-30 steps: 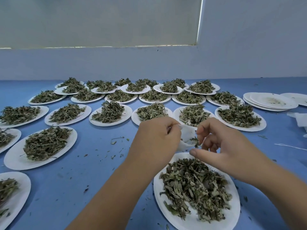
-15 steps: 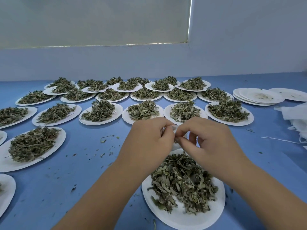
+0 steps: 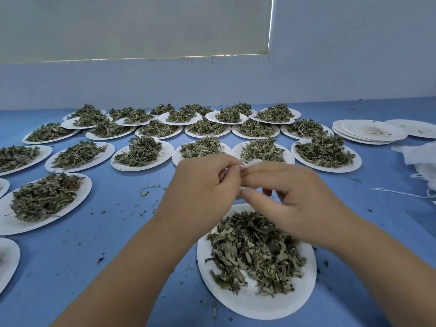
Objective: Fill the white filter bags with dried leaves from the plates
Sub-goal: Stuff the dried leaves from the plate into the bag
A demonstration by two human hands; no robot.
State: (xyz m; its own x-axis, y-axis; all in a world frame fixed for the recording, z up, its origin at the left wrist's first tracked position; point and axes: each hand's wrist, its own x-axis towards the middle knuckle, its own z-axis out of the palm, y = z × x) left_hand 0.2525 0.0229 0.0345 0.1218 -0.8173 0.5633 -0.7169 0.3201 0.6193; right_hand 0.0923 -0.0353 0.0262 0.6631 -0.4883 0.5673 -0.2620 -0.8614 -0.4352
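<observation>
Both hands meet above the near white plate (image 3: pixel 257 305), which carries a heap of dried green leaves (image 3: pixel 254 253). My left hand (image 3: pixel 203 187) and my right hand (image 3: pixel 295 197) each pinch a small white filter bag (image 3: pixel 253 163); only its top edge and a sliver between the hands show, the rest is hidden by fingers. Whether leaves are inside the bag cannot be seen.
Several white plates (image 3: pixel 141 166) heaped with dried leaves cover the blue table (image 3: pixel 113 232) in rows to the back and left. A stack of empty plates (image 3: pixel 370 133) sits at the far right, with a pile of white bags and strings (image 3: pixel 422 156) beside it. Leaf crumbs litter the table.
My right hand moved from dropping leaves at the open bag mouth to closing in against my left hand, pinching the bag's top. The view shifted slightly.
</observation>
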